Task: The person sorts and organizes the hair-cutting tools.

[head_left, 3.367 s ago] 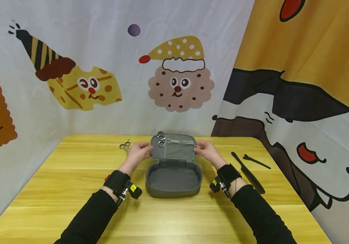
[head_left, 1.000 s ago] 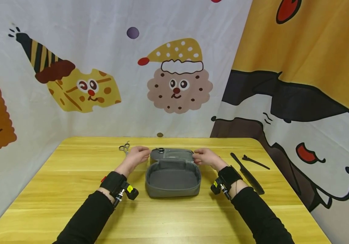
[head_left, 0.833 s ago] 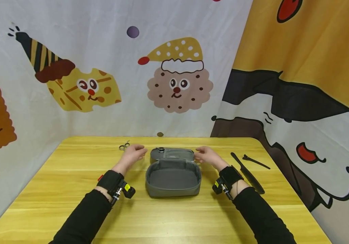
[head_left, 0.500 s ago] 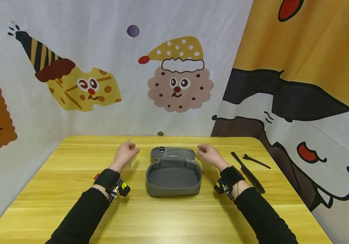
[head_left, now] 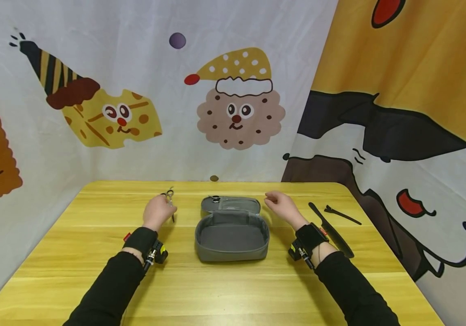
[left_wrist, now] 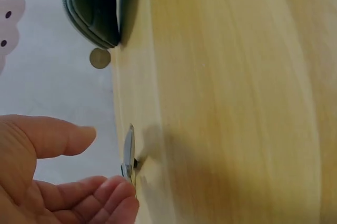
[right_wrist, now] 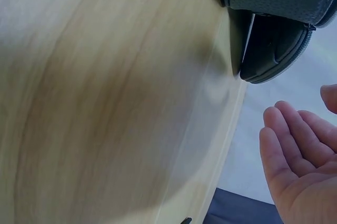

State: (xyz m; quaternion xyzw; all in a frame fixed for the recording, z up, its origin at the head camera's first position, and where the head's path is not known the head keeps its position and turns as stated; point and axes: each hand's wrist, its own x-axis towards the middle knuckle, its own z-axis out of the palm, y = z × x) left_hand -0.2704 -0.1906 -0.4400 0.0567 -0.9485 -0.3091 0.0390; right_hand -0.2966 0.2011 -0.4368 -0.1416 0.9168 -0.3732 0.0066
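My left hand [head_left: 159, 211] is over the scissors [head_left: 169, 193] at the back left of the table. Their finger rings and one blade tip show past it; the rest is hidden. In the left wrist view, thumb and fingers of this hand [left_wrist: 63, 182] stand apart, with the scissors [left_wrist: 129, 147] just beyond the fingertips. A grey zip case [head_left: 233, 256] lies unzipped in the middle, its lid [head_left: 208, 206] folded back. Another pair of scissors [head_left: 216, 198] sits in the lid's pocket. To the right of the lid, my right hand [head_left: 282, 208] holds nothing, fingers loosely bent.
On the right of the wooden table [head_left: 225, 294] lie a black comb [head_left: 330, 231] with a long handle and a slim black hair clip [head_left: 342, 215]. A curtain printed with cartoon figures [head_left: 241, 117] hangs right behind the table's back edge.
The lid has been lowered back to the table and both hands have let go of it. My left hand has moved left over the scissors; the right has drawn slightly away.
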